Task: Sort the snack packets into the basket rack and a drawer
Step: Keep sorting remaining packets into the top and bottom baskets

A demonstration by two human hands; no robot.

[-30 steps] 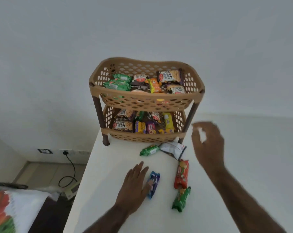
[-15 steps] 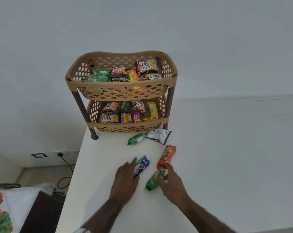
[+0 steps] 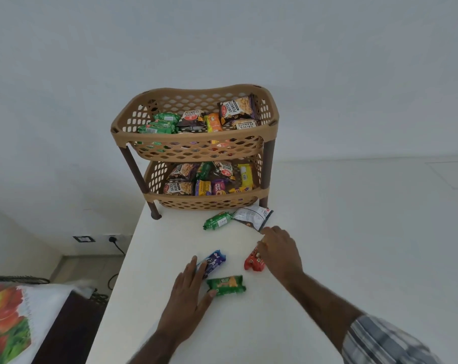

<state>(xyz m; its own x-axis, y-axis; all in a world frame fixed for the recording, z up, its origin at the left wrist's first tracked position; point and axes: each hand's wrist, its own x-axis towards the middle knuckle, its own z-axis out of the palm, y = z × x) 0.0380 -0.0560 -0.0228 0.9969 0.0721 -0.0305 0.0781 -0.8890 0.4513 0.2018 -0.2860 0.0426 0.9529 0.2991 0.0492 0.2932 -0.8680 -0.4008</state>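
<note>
On a white tabletop (image 3: 327, 232), a left hand (image 3: 188, 298) lies flat and unclenched, fingers on a blue snack packet (image 3: 213, 262), thumb touching a green packet (image 3: 226, 285). The right hand (image 3: 281, 252) covers a red packet (image 3: 254, 262); its grip cannot be told. The two-tier tan plastic basket rack (image 3: 196, 151) stands far, full of packets.

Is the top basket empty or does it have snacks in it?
It has snacks. The top basket holds green packets, an orange packet and salted peanuts packs, though it is not heaped above its rim.
</note>
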